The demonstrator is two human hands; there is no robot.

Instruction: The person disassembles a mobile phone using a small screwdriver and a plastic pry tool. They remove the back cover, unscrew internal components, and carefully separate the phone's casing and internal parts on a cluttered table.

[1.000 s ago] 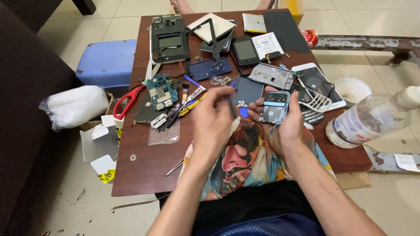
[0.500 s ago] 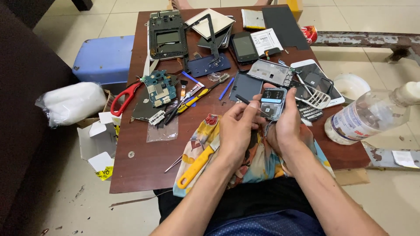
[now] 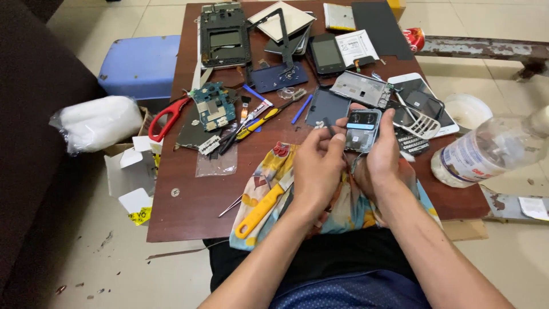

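Hands over cluttered table: right hand gripping small phone body, left hand pinching thin tool beside it

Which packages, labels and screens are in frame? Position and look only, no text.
Black phone: table's far centre, dark screen up.
White phone: right side, cracked dark screen.
White label sheet: beside the black phone, printed rectangle.
Bottle: right table edge, on its side, clear, white label with red.
White box: floor left of the table, open flaps.
Yellow tag: floor by the white box.
Red packet: far right corner.
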